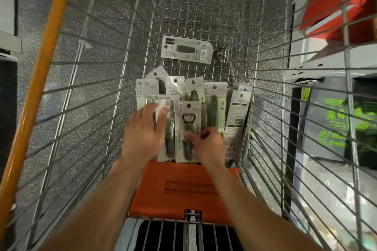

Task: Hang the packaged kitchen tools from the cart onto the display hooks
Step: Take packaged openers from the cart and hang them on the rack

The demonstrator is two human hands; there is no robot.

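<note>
Both my arms reach down into a wire shopping cart (98, 79). Several packaged green kitchen tools (214, 98) lie in a pile at the near end of its floor. My left hand (142, 128) rests flat with straight fingers on a pack at the left of the pile (169, 128). My right hand (206, 142) has curled fingers, its thumb and fingers pinching the lower part of a bottle opener pack (187, 116) on top of the pile. One more pack (186, 49) lies alone, face down, farther along the cart floor.
An orange plastic flap (179, 187) of the cart seat lies under my wrists. The orange cart handle bar (40, 63) runs up the left. Red boxes (334, 0) and a shelf with green-printed goods (334, 116) stand to the right, beyond the cart wall. Speckled floor shows below.
</note>
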